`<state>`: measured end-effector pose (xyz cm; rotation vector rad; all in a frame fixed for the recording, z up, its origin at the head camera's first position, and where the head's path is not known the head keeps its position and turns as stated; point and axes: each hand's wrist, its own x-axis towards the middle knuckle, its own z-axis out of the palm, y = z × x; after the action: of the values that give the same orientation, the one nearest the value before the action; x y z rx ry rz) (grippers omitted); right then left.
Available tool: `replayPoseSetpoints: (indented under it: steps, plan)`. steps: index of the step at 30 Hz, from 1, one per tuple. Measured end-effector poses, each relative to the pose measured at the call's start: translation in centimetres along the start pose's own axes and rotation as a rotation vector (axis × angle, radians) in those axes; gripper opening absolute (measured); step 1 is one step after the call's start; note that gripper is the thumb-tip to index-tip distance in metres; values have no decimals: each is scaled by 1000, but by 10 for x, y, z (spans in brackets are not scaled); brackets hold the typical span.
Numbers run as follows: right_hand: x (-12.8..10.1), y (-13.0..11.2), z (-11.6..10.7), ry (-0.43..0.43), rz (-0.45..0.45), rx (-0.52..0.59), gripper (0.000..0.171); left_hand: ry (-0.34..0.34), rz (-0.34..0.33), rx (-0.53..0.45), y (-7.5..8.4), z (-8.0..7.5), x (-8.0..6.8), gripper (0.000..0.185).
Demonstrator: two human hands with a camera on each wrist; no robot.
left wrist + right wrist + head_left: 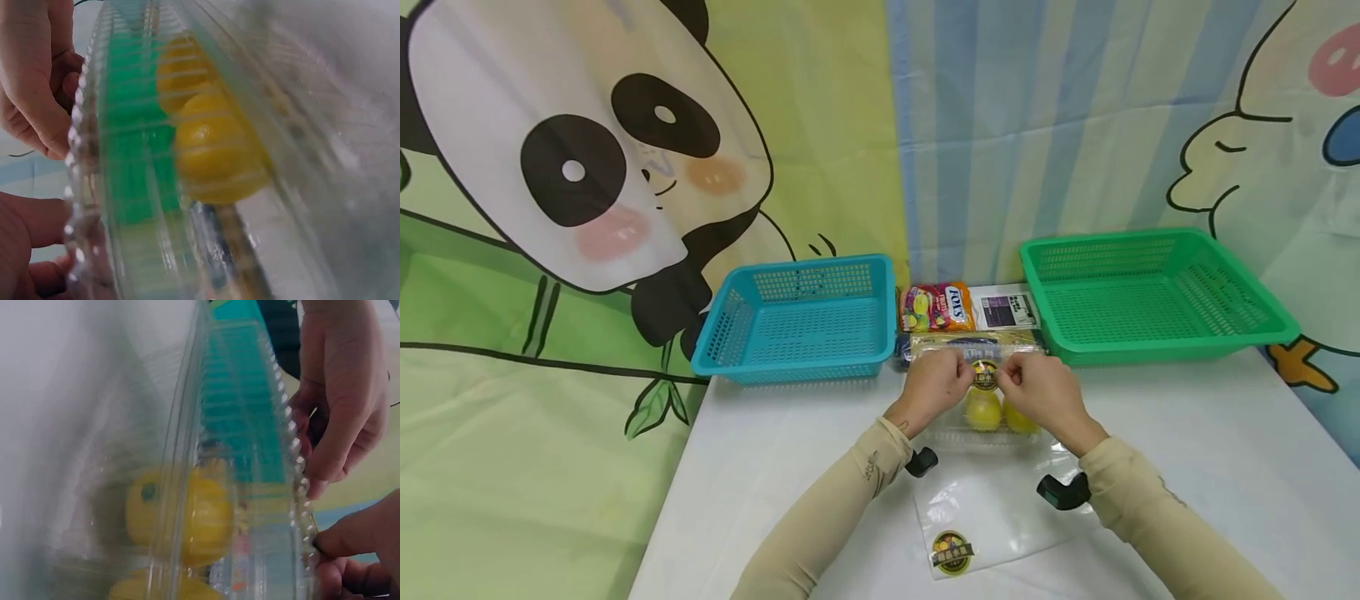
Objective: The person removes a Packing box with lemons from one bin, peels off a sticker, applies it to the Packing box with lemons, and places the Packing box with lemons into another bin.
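A clear plastic package [955, 435] with two yellow lemons [983, 410] inside stands on the white table [1187, 450], a round sticker [985, 375] near its top edge. My left hand [934, 385] and right hand [1037, 392] pinch that top edge from either side of the sticker. In the left wrist view the lemons [219, 150] show through the ridged plastic [125, 187], with my left hand [22, 250] low and my right hand [37, 75] above it. The right wrist view shows my right hand [359, 550], my left hand [337, 394] and the lemons [187, 512].
A blue basket [797, 271] stands at the back left and a green basket [1150, 237] at the back right. Between them lie a colourful candy bag [936, 307], a white and dark packet [1006, 308] and a long packet [977, 343]. A flat clear bag [992, 517] lies nearer me.
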<state>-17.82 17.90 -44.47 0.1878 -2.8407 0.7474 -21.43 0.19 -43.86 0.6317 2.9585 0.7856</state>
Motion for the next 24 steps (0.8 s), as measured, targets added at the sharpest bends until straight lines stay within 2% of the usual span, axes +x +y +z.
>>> replayPoseSetpoints:
  steps: [7, 10, 12, 15, 17, 18, 21, 24]
  plan:
    - [2, -2, 6, -31, -3, -81, 23, -23, -25, 91, -2, 3, 3, 24]
    - [1, -1, 5, -21, -5, -98, 23, -11, -25, 110, -3, 5, 3, 26]
    - [-1, 1, 4, 16, -19, -98, 22, 17, -17, 106, -4, 5, 1, 26]
    - [-7, 3, 3, 120, -98, -96, 17, 99, 34, 113, -7, 5, -6, 22]
    - [-12, 4, 3, 167, -198, -136, 12, 145, 111, 173, -7, 4, -13, 16]
    - [-16, 4, 4, 173, -250, -175, 18, 149, 156, 229, -7, 4, -17, 19]
    - [-27, 5, 11, 109, -367, -297, 40, 74, 268, 433, -7, 8, -27, 40]
    - [-37, 6, 17, 21, -374, -368, 49, -42, 309, 567, -8, 15, -35, 51]
